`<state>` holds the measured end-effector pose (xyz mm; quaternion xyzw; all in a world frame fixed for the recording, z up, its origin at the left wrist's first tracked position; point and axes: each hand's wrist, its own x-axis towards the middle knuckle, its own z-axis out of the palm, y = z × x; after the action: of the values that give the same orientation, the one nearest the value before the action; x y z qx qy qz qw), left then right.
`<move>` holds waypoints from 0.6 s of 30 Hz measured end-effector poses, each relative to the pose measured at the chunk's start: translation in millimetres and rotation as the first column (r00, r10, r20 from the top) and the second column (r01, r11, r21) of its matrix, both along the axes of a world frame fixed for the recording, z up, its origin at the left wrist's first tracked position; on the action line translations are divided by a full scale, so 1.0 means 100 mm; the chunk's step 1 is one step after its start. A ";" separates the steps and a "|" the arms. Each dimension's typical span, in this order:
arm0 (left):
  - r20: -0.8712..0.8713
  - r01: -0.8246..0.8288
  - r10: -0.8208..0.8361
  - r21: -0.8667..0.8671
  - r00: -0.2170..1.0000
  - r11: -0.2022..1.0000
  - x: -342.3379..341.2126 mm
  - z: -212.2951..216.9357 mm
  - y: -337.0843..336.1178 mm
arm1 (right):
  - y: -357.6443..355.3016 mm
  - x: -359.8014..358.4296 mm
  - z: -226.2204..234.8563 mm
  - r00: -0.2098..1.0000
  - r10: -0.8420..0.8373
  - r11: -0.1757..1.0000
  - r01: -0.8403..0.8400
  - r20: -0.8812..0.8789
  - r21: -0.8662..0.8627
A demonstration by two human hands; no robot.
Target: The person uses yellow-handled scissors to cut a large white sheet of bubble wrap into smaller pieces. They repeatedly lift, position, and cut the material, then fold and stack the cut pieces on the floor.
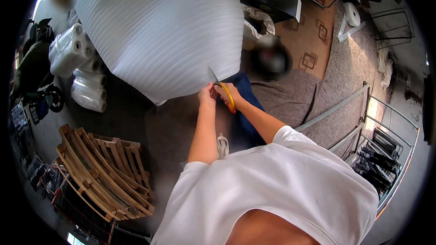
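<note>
The ribbed white foam sheet (168, 36) spreads ahead, seemingly uncut: scissors (232, 104) reach over its near edge, but no slit shows. The right hand (222, 92) grips them; whether the left hand (207, 92) pinches the edge, I cannot tell.

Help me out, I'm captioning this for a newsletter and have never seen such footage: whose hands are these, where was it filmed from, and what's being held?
There is no machine here: these are the bare hands of a person in a white top. The camera sits on that person's head and looks down through a fisheye lens, so straight edges bend near the rim. The right hand holds yellow-and-orange-handled scissors. The left hand is at the edge of a large white ribbed sheet; whether it pinches it, I can't tell. What supports the sheet is hidden. To the left are plastic-wrapped rolls and wooden pallets.
</note>
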<state>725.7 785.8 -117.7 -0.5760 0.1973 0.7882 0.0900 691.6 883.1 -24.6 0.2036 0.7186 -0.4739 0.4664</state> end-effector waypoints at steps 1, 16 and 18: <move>0.006 0.001 -0.001 0.002 1.000 1.000 0.02 0.01 0.00 | -0.01 0.00 0.01 1.000 -0.014 1.000 0.014 -0.021 -0.005; 0.106 -0.043 0.049 -0.058 0.993 0.997 0.16 0.55 0.01 | -0.15 -0.18 -0.10 0.988 0.049 0.990 -0.067 -0.146 -0.121; 0.088 -0.043 0.048 -0.060 0.995 0.997 0.17 0.56 -0.02 | -0.18 -0.15 -0.19 0.980 0.088 0.987 -0.110 -0.176 -0.119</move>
<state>742.4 784.0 -62.0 -0.6173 0.2025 0.7575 0.0640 676.2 865.3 -43.1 0.0961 0.7332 -0.5106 0.4386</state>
